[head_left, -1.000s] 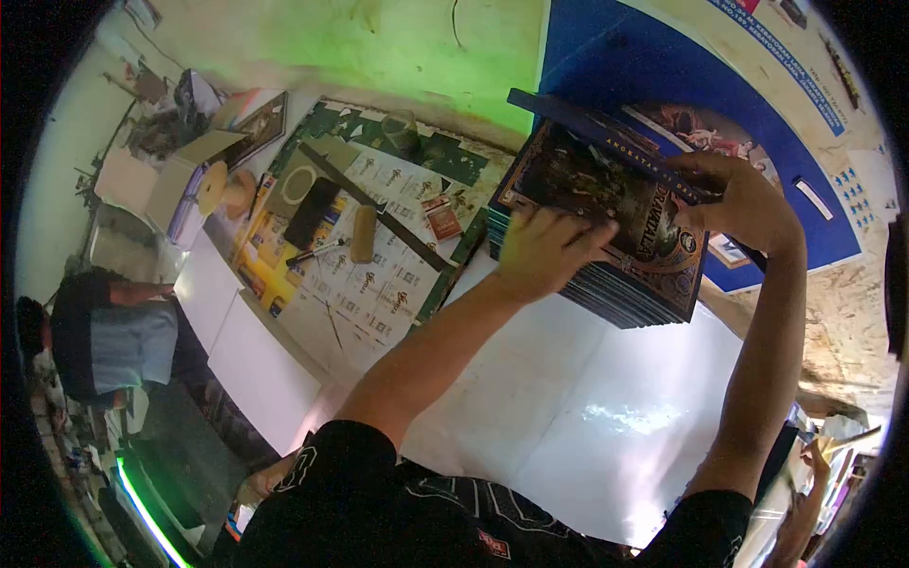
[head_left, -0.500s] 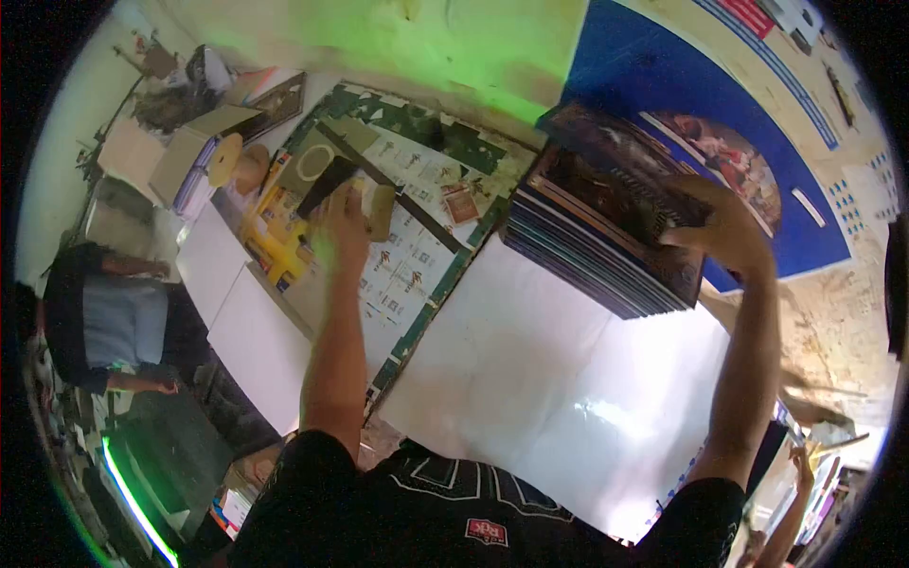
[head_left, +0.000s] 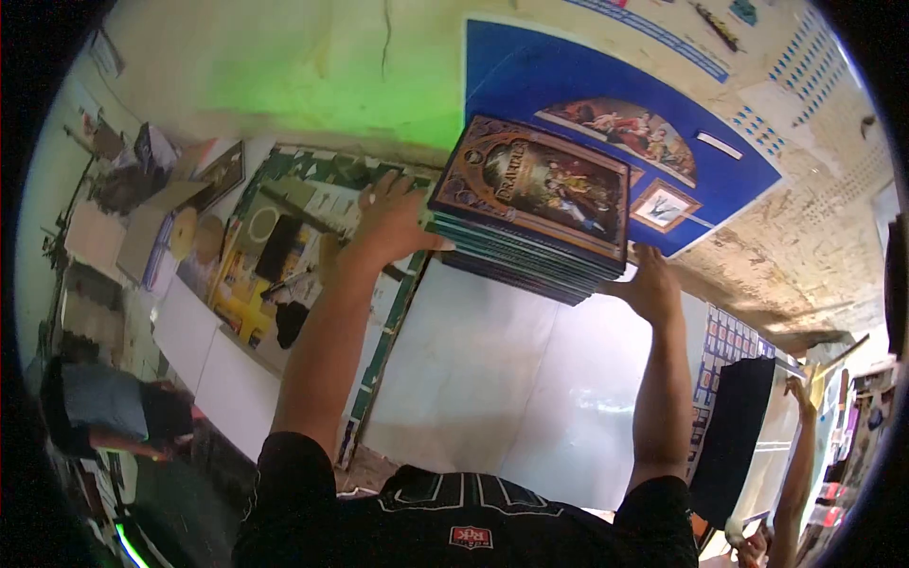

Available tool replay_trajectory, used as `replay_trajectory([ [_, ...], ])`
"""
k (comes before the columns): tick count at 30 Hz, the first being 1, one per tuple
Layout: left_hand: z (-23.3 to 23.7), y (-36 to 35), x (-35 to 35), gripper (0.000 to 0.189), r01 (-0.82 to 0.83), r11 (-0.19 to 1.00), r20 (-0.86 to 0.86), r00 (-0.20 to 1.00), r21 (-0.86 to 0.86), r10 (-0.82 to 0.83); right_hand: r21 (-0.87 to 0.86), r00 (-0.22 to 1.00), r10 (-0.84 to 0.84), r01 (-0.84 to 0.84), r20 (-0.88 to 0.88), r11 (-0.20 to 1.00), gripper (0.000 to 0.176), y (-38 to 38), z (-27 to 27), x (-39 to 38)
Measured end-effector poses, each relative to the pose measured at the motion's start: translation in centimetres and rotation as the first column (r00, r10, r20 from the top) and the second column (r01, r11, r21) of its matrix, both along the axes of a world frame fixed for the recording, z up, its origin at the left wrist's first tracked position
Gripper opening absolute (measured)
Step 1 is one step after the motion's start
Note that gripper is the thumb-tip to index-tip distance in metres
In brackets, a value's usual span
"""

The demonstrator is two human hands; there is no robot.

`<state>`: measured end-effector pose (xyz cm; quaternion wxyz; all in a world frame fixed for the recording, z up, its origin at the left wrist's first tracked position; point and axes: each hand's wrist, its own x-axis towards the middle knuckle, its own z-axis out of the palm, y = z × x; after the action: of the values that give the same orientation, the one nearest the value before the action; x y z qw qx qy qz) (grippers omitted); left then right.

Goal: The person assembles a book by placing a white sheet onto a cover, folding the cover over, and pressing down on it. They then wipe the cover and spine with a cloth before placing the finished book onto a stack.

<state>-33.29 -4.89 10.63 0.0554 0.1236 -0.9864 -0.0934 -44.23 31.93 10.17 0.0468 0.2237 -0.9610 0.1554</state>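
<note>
A tall stack of dark printed covers (head_left: pixel 554 189) lies at the back of the white sheet, its top one showing an ornate brown border and a painted scene with figures. At the stack's left side, my left hand (head_left: pixel 390 222) has its fingers spread, with the thumb at the stack's edge. My right hand (head_left: pixel 653 289) is at the near right corner, open, thumb along the front side and fingers by the right side. Green and dark layered edges show along the front of the stack.
Left of the white sheet (head_left: pixel 473 379) lies a worn green board (head_left: pixel 284 166) with papers and a dark block (head_left: pixel 279 248). A blue poster (head_left: pixel 511 71) is behind the stack. Another person's arm (head_left: pixel 793 454) reaches in at right, near a black panel (head_left: pixel 734 426). A person stands at far left.
My left hand has moved from the items on the green board to the stack's left side. My right hand has let go of the top cover, which now lies flat and aligned on the stack.
</note>
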Motion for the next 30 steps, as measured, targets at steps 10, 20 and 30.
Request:
replay_trajectory([
  [10, 0.0, 0.1, -4.0, 0.069, 0.068, 0.998, -0.060, 0.996, 0.009, -0.067, -0.326, 0.990, -0.085, 0.045, -0.109, 0.944, 0.079, -0.4, -1.6, 0.0],
  [20, -1.7, 1.2, -3.5, 0.040, 0.417, 0.879, -0.168, 0.873, -0.232, -0.459, -0.200, 0.880, 0.278, -0.373, -0.385, 0.906, 0.031, -1.6, -3.0, -0.5],
  [30, -0.9, 0.2, -6.6, 0.078, 0.240, 0.366, -0.274, 0.961, 0.899, 0.042, -0.933, 0.942, 0.270, 0.097, 0.198, 0.348, 0.074, -1.7, -5.5, -4.8],
])
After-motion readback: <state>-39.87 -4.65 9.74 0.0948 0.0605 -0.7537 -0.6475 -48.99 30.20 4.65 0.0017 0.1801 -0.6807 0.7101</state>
